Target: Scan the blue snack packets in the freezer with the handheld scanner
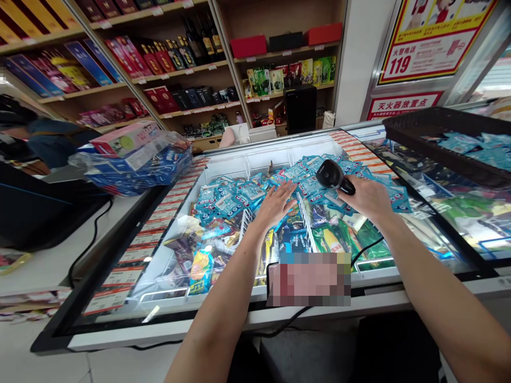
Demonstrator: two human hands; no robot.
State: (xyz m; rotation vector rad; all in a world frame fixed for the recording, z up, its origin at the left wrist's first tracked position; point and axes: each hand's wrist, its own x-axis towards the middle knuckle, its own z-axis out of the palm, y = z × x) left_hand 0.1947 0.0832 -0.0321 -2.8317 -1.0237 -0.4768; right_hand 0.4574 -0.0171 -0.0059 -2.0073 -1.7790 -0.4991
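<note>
My right hand [369, 198] is wrapped round the handle of a black barcode scanner [329, 174], whose head points left. A black cable runs down from near that hand toward the freezer's front edge. Flat with fingers stretched, my left hand [277, 205] lies at the near edge of many small blue packets [249, 190], seeming to touch them. The packets are spread over the glass top of a chest freezer [120, 335]. Through the glass, bagged frozen goods [202, 268] and white wire dividers [306, 221] show. Whether anything lies under my left palm is hidden.
A phone-like object [311, 279], partly pixelated, sits at the front edge. To the right stands a dark basket [435, 130] with more blue packets. Plastic-wrapped boxes [136, 159] are at the left. Stocked shelves [179, 66] line the back. A person [51, 141] is at far left.
</note>
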